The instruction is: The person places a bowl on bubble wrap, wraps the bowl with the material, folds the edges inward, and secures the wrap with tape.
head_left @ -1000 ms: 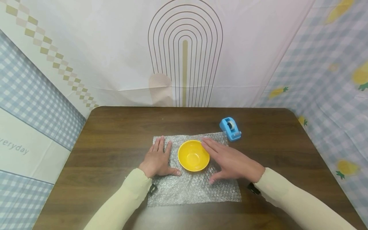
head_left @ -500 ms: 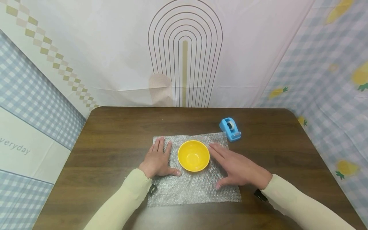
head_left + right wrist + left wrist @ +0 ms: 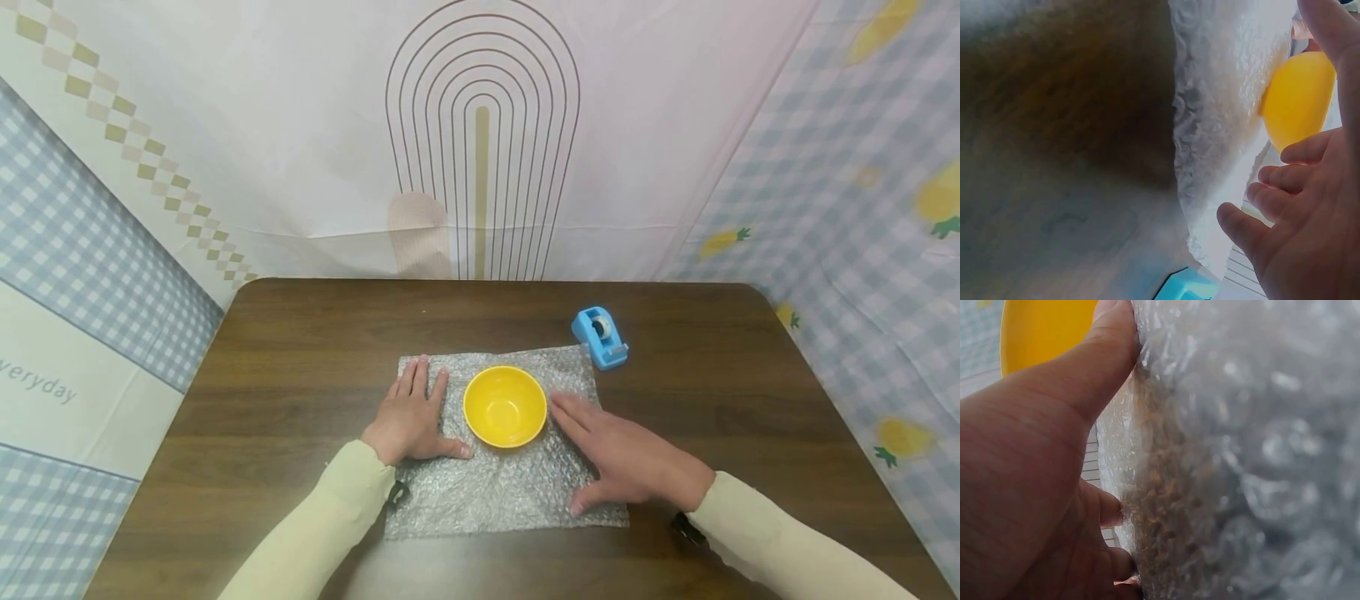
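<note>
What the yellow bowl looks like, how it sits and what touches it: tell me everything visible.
The bowl is plain yellow, slightly glossy, perhaps plastic, with a round rim, sloping sides and a smaller round bottom. It stands upright, seemingly empty, on the bubble wrap, nearer the wrap's far edge. The left hand and right hand flank it, close but apparently apart, so only the bubble wrap seems to touch it.

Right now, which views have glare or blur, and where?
Head: mostly clear, yellow bowl clean-edged, pale glare on the table at the bottom of the picture; left wrist: bubble wrap out of focus toward the right, with bright highlights; right wrist: table blurred and darkly shadowed at left, bubble wrap washed out toward its lower end.
</note>
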Demonstrator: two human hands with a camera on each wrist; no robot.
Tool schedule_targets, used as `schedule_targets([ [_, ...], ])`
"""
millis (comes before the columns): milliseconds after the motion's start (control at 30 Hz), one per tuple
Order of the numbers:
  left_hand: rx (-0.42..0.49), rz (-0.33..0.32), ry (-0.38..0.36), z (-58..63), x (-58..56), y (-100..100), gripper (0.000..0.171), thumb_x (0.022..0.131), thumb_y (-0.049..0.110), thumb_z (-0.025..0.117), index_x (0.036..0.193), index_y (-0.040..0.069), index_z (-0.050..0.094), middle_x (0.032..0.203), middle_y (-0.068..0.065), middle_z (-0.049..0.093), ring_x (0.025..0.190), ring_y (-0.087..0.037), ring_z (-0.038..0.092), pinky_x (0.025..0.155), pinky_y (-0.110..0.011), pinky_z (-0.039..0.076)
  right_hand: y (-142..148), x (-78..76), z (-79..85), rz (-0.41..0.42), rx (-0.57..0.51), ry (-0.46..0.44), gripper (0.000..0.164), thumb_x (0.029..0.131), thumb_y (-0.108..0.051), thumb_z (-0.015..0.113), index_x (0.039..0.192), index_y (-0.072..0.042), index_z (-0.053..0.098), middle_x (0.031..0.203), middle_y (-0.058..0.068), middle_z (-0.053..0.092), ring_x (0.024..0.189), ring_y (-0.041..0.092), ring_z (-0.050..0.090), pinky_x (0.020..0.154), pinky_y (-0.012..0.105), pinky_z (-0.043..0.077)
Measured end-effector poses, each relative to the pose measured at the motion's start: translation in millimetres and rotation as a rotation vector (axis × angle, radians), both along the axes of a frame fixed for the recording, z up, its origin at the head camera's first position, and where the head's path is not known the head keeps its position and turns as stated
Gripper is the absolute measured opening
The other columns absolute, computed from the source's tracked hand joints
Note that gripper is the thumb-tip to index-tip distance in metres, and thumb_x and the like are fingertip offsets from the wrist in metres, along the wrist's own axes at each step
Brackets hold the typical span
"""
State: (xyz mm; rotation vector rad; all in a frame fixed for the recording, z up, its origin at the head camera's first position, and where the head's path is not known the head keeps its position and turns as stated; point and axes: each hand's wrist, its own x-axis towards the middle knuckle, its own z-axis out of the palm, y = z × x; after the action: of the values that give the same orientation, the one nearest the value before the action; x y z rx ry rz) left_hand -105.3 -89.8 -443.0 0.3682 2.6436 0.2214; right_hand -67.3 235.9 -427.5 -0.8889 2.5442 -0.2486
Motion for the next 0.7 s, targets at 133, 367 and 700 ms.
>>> schedule_targets([
  [133,-0.003,-0.002,0.004,-1.5,-0.4,0,0.128,0.075,0.076,0.077,0.168,0.011,0.018,0.175,-0.024,-0.001,0.164,-0.043,0.004,0.133,-0.056,0.016,0,3.1,-2.5,0.003,0.015,-0.017,0.131,0.068,-0.087,0.067,0.169,-0.023,0.014,0.179,0.000,0.007,0.164,0.027,0.019,0.123,0.051,0.039],
  [367,-0.005,-0.005,0.003,-1.6,-0.5,0,0.128,0.075,0.076,0.077,0.168,0.010,0.018,0.175,-0.024,-0.001,0.164,-0.043,0.003,0.133,-0.056,0.016,1,8.2,-4.9,0.015,0.015,-0.028,0.131,0.068,-0.088,0.066,0.169,-0.023,0.015,0.179,0.001,0.008,0.164,0.028,0.020,0.124,0.052,0.038],
  [700,-0.015,-0.001,-0.001,-0.6,-0.3,1,0.128,0.075,0.077,0.077,0.168,0.011,0.018,0.175,-0.023,-0.001,0.164,-0.043,0.003,0.133,-0.056,0.016,5,14.1,-8.2,0.016,0.048,-0.072,0.130,0.068,-0.088,0.066,0.169,-0.022,0.016,0.178,0.001,0.007,0.165,0.029,0.015,0.126,0.054,0.034],
])
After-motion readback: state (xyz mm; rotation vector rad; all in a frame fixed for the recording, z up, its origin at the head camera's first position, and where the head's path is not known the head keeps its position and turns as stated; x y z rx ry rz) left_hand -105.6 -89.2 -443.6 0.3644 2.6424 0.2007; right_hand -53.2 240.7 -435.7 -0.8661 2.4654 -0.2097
